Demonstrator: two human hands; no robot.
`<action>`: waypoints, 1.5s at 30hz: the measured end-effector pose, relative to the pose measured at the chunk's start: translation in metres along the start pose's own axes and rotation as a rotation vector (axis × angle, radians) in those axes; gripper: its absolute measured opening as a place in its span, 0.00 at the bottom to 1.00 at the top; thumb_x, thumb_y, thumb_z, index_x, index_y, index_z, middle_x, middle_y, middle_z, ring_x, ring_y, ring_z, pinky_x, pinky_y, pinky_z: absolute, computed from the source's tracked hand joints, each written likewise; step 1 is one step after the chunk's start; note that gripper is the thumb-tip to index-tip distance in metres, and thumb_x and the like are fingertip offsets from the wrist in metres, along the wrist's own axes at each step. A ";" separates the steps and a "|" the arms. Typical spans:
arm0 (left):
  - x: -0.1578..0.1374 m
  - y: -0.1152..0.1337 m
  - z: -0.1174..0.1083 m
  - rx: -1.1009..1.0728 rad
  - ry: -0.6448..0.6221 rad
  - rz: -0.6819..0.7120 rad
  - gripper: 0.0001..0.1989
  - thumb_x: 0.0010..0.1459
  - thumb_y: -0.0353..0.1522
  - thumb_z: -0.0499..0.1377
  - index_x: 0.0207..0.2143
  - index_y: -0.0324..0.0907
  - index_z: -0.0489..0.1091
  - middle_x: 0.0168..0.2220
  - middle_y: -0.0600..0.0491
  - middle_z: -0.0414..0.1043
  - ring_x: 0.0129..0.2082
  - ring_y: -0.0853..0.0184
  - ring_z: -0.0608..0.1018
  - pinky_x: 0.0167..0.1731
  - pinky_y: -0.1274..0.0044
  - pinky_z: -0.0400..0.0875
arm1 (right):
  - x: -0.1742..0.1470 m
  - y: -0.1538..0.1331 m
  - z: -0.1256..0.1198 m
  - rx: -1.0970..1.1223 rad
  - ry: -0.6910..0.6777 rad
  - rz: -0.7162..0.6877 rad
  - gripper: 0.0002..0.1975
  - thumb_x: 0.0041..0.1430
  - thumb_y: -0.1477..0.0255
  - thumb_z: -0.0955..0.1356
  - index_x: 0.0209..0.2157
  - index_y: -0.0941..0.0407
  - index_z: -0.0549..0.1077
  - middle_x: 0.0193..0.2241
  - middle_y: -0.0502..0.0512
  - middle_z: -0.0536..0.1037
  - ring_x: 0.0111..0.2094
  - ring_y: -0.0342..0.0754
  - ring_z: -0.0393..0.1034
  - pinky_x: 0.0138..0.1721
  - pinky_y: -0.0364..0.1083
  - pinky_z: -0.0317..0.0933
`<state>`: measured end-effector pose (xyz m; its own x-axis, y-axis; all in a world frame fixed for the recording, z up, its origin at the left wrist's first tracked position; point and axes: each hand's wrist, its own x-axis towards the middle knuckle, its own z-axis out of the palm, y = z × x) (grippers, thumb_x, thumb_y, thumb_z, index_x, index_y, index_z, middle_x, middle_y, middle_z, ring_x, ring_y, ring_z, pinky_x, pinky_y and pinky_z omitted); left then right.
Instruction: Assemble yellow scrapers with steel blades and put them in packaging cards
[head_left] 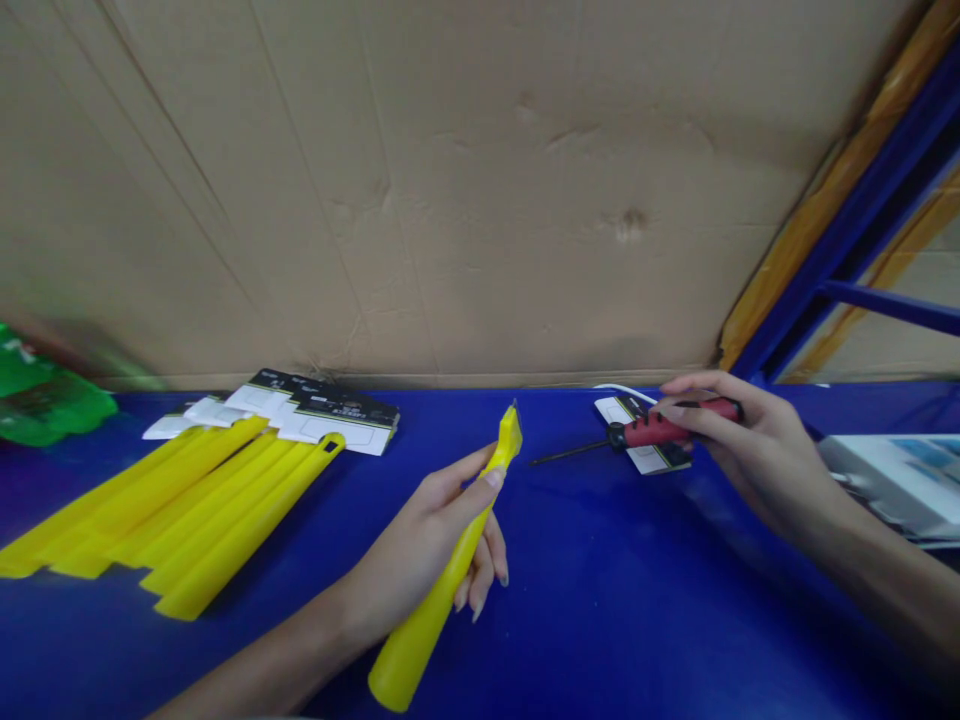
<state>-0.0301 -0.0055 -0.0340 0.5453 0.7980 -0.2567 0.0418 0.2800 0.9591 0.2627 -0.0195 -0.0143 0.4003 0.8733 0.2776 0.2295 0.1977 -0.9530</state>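
Note:
My left hand [442,540] is wrapped round the long yellow handle of a scraper-like tool [420,635]. Its narrow, angled head points up and away from me, with a small metallic tip. My right hand [750,440] grips a red and black screwdriver [651,428] between thumb and fingers. The thin dark shaft points left toward the yellow tool's head, and a gap separates the two. Beneath the screwdriver lies a black and white printed card [656,458] on the blue tabletop [600,600].
Several yellow tools [240,510] with printed cards [337,415] over their heads lie in an overlapping row at left. A green plastic bottle or wrap [49,395] is at far left. Cardboard [480,200] stands behind the table. A white box [900,480] sits at right, near a blue metal frame [825,260].

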 end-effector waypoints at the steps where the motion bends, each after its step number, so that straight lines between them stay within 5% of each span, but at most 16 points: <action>1: -0.001 0.001 0.000 0.029 0.004 0.015 0.36 0.68 0.47 0.57 0.69 0.39 0.54 0.19 0.54 0.76 0.10 0.69 0.71 0.09 0.85 0.62 | 0.000 -0.001 0.000 0.052 0.028 0.017 0.14 0.41 0.64 0.79 0.31 0.53 0.80 0.27 0.50 0.80 0.29 0.48 0.72 0.30 0.45 0.63; 5: -0.004 0.003 0.002 0.104 0.050 0.085 0.42 0.67 0.47 0.59 0.75 0.44 0.44 0.19 0.56 0.75 0.10 0.69 0.72 0.10 0.84 0.64 | -0.001 -0.007 0.000 0.154 0.099 0.055 0.12 0.37 0.68 0.79 0.27 0.54 0.80 0.27 0.51 0.79 0.31 0.47 0.72 0.30 0.44 0.62; 10: -0.003 0.002 0.004 0.247 0.162 0.080 0.40 0.65 0.43 0.63 0.73 0.47 0.51 0.21 0.58 0.75 0.12 0.70 0.73 0.12 0.82 0.68 | -0.001 -0.006 -0.001 0.070 0.118 0.003 0.11 0.38 0.68 0.79 0.27 0.54 0.79 0.28 0.51 0.79 0.31 0.47 0.72 0.31 0.45 0.62; 17: -0.007 0.001 0.006 0.421 0.198 0.027 0.41 0.62 0.40 0.64 0.73 0.47 0.51 0.22 0.58 0.77 0.12 0.69 0.73 0.12 0.82 0.68 | -0.004 -0.010 0.009 0.242 0.281 -0.083 0.12 0.40 0.69 0.79 0.27 0.54 0.76 0.24 0.47 0.75 0.26 0.44 0.68 0.29 0.44 0.63; 22: -0.007 -0.001 0.007 0.455 0.199 0.045 0.41 0.62 0.40 0.64 0.73 0.47 0.51 0.22 0.58 0.77 0.12 0.69 0.73 0.12 0.82 0.69 | -0.008 -0.010 0.007 0.103 0.121 -0.105 0.11 0.45 0.65 0.79 0.28 0.54 0.78 0.26 0.49 0.77 0.26 0.45 0.68 0.27 0.45 0.63; 26: -0.005 -0.001 0.002 0.356 0.153 0.062 0.38 0.66 0.44 0.61 0.72 0.49 0.51 0.22 0.56 0.78 0.12 0.69 0.73 0.12 0.83 0.67 | -0.009 -0.011 0.011 0.200 0.155 -0.055 0.12 0.42 0.65 0.80 0.27 0.53 0.78 0.25 0.48 0.76 0.25 0.44 0.67 0.26 0.43 0.62; 33: 0.000 0.005 -0.004 -0.070 -0.056 -0.008 0.38 0.71 0.46 0.53 0.74 0.53 0.36 0.24 0.49 0.81 0.12 0.67 0.75 0.11 0.85 0.65 | -0.008 -0.013 0.013 0.302 0.201 0.008 0.13 0.38 0.67 0.82 0.24 0.54 0.77 0.24 0.48 0.74 0.25 0.43 0.66 0.24 0.42 0.62; 45: -0.002 0.010 -0.004 -0.183 -0.106 -0.028 0.32 0.72 0.43 0.52 0.71 0.48 0.40 0.26 0.44 0.82 0.10 0.68 0.71 0.08 0.85 0.62 | -0.015 -0.011 0.018 0.265 0.118 -0.011 0.13 0.42 0.65 0.81 0.27 0.54 0.78 0.23 0.47 0.76 0.22 0.42 0.67 0.23 0.41 0.60</action>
<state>-0.0336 -0.0022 -0.0246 0.6315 0.7307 -0.2594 -0.0896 0.4011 0.9116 0.2377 -0.0269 -0.0107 0.5030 0.8157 0.2857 0.0012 0.3299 -0.9440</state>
